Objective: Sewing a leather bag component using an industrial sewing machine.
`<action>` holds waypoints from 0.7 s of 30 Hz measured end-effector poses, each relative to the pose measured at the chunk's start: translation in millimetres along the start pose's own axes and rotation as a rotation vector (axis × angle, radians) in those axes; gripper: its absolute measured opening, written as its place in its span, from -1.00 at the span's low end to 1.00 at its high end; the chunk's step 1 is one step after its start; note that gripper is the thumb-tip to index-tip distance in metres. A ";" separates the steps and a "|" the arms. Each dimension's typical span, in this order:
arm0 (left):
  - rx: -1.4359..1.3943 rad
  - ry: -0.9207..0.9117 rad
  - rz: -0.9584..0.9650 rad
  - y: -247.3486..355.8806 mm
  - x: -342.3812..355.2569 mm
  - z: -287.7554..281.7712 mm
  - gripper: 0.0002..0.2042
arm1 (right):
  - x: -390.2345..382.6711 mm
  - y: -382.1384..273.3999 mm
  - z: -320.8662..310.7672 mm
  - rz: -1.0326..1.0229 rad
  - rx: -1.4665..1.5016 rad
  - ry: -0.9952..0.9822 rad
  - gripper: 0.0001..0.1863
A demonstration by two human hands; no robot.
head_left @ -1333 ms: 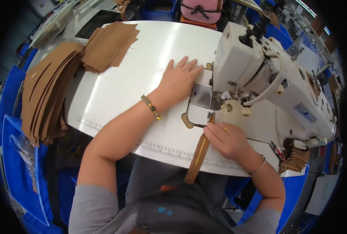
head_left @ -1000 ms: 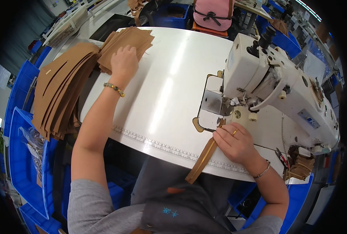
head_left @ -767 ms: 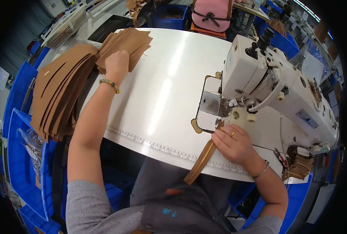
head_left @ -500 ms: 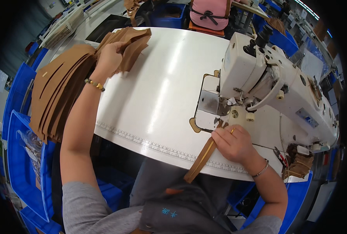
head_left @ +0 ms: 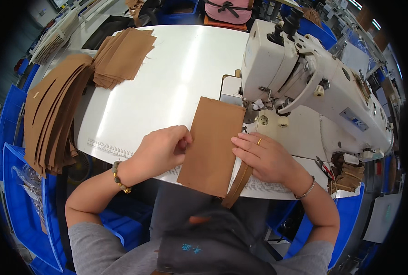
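A rectangular brown fabric piece [head_left: 213, 144] lies on the white table just before the sewing machine's needle area. Its left edge is pinched by the curled fingers of my left hand [head_left: 165, 149]. At its right edge, my right hand [head_left: 263, 153] presses with its fingers close together, gripping a narrow brown zipper tape [head_left: 239, 183]. The tape's lower end hangs over the table's front edge. Its upper end is hidden by my fingers and the fabric. The white sewing machine [head_left: 277, 68] stands at the right, its presser foot [head_left: 251, 113] close to the fabric's upper right corner.
A stack of brown fabric pieces [head_left: 124, 57] lies at the table's far left. Beside it, larger brown panels [head_left: 52, 110] drape over the left edge. Red-handled snips [head_left: 324, 168] and a brown bundle [head_left: 349, 176] sit at the right. Blue bins [head_left: 23, 211] flank the table.
My left hand has come from the far-left stack to the machine with one brown fabric piece, laid beside the zipper tape. My right hand has stayed at the tape, now touching the fabric's edge.
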State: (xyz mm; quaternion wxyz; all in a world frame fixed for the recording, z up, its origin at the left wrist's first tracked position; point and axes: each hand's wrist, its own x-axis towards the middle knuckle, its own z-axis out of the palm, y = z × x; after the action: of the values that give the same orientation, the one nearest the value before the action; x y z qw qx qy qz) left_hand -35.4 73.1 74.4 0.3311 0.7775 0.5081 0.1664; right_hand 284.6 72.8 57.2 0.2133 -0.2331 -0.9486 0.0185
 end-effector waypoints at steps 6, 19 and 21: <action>0.187 -0.068 0.333 29.4 4.8 32.9 -0.69 | -10.2 1.4 -21.4 0.102 -0.062 -0.088 -0.57; 0.513 -0.373 0.258 42.2 72.1 5.5 -0.76 | -2.0 15.5 10.0 0.334 -0.176 -0.065 -0.63; 0.339 -0.391 0.293 43.7 68.4 7.2 -0.79 | -2.2 17.0 9.7 0.333 -0.129 -0.041 -0.65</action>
State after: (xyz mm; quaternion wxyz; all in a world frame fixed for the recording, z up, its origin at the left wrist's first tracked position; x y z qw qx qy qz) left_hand 27.9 120.6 93.8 0.2607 0.9041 0.3374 -0.0275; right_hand 289.7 87.5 45.2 0.1725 -0.3999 -0.9002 -0.0028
